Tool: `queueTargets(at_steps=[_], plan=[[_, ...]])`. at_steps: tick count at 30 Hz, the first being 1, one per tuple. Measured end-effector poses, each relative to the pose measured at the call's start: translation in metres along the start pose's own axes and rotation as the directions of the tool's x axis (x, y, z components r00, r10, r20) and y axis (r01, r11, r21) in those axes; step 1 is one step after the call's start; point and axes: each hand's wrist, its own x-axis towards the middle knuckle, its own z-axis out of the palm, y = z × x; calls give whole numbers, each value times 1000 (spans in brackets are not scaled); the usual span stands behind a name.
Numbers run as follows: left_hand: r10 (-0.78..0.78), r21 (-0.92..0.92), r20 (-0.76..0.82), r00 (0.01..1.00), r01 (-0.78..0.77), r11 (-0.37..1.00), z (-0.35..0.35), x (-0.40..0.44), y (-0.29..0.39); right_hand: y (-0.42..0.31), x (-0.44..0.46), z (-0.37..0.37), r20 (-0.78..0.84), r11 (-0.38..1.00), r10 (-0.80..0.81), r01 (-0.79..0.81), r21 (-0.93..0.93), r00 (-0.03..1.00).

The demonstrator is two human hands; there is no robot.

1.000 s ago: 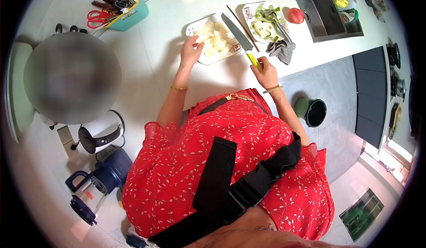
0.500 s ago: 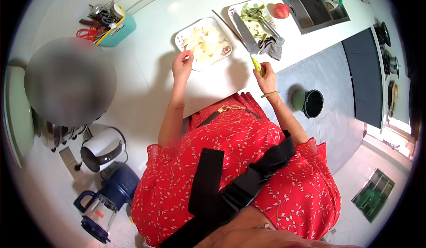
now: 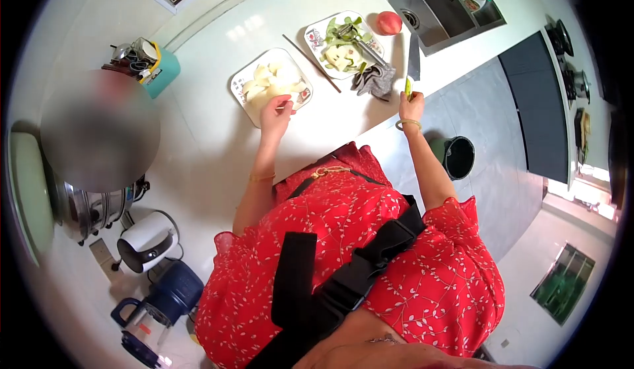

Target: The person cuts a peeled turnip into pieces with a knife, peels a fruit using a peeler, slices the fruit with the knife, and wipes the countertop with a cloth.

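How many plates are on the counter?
2. The first plate, with pale cut pieces, is by the left hand; the second plate, with green peelings, is nearer the sink. None seems hidden.

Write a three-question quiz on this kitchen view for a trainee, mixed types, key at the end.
1. Which hand holds the knife?
2. The red fruit sits:
a) in the sink
b) on the counter
c) in the bin
3. True or false: the left hand is at the plate of pale pieces.

Key: 1. the right hand; 2. b; 3. true.
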Motion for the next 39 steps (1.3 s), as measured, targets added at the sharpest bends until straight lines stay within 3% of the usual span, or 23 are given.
queueTargets(at_steps=[6,11,14,20,21,24,27,30,33,36,38,39], plan=[[72,-43,25,997,-71,997,6,6,-7,-19,-4,26,21,994,-104,105,-39,994],[102,58,-51,993,-99,993,7,24,-39,-12,-18,45,168,958,-256,272,-85,952],[-118,297,-73,990,135,945,18,17,-36,-13,-25,35,160,906,-374,397,-150,914],[-155,581,-234,960,266,769,36,23,-29,-35,-36,23,152,853,-517,521,17,842],[-96,573,-312,945,268,774,40,31,-48,-36,-37,25,180,856,-515,515,48,838],[-138,545,-296,945,285,789,42,40,-62,-40,-35,27,233,845,-534,523,110,813],[-215,358,-294,931,316,879,44,40,-61,-45,-33,27,301,809,-581,576,116,756],[-221,88,-266,938,252,964,39,31,-61,-45,-40,36,340,752,-649,642,149,681],[-189,-39,-227,955,185,982,35,12,-54,-50,-50,42,404,737,-628,675,35,665],[43,-143,-195,980,-72,987,37,-12,-64,-49,-54,48,509,763,-533,644,-55,676],[77,-58,-149,986,-86,995,38,-28,-66,-45,-56,51,547,779,-494,623,-66,676],[95,-17,-121,988,-98,995,37,-34,-64,-28,-52,63,516,762,-571,647,44,638]])
